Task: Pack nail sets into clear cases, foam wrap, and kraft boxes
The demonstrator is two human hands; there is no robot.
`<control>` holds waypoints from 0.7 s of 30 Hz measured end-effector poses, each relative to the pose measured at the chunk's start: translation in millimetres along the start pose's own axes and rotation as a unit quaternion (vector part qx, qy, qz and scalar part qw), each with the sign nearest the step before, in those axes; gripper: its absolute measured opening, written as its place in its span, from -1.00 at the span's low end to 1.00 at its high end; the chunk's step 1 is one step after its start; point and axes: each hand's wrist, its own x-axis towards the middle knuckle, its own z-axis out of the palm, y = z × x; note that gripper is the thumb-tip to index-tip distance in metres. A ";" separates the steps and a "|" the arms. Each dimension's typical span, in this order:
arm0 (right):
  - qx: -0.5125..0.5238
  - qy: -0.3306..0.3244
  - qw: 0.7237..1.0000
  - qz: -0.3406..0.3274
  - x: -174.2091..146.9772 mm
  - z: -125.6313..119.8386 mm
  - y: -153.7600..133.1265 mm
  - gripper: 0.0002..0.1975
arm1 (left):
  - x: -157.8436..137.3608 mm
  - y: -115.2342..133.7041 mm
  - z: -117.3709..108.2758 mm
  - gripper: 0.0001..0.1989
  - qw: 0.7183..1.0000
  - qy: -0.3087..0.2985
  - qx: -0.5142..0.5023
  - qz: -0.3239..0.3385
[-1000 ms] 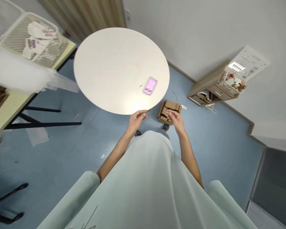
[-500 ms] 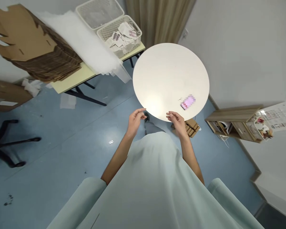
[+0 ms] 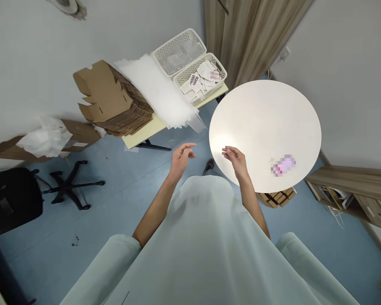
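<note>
My left hand point(image 3: 181, 159) is held in the air over the blue floor, its index finger stretched out and a gap between it and the thumb. Nothing is in it. In front of the round white table point(image 3: 266, 114), my right hand point(image 3: 236, 161) hovers with loosely extended fingers and holds nothing. A flat pinkish-purple thing point(image 3: 284, 165), blurred by pixels and perhaps a phone, lies on the table to the right of that hand. Neither hand appears to touch anything.
Left of the round table, a yellow side table point(image 3: 139, 132) bears folded cardboard boxes point(image 3: 114, 101), white foam sheets point(image 3: 161, 91) and a plastic basket point(image 3: 197, 82) of small packets. A wheeled chair point(image 3: 15, 203) stands at left, a wooden cabinet point(image 3: 352, 182) at right. Small cartons point(image 3: 277, 198) sit below the table.
My view has turned to the left, so the tables and basket now appear farther right and lower. Both hands keep nearly the same pose. More of the chair shows.
</note>
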 end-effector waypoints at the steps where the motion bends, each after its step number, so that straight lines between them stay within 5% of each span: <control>1: -0.002 0.001 1.000 -0.002 9.4 8.1 -6.0 -0.45 | 11.8 3.4 -7.4 -0.67 1.000 0.002 0.001 -0.001; 8: -0.001 0.025 1.000 -0.008 49.3 45.9 -40.7 -0.44 | 106.2 12.0 -41.7 -0.69 1.000 -0.009 -0.009 -0.015; 14: -0.006 0.115 0.993 0.003 68.4 66.9 -59.5 -0.46 | 227.3 18.2 -51.0 -0.72 0.997 -0.064 0.029 0.009; 21: 0.024 0.226 0.974 0.010 80.8 116.8 -83.3 -0.51 | 371.9 34.5 -44.5 -0.76 0.967 -0.120 0.219 0.059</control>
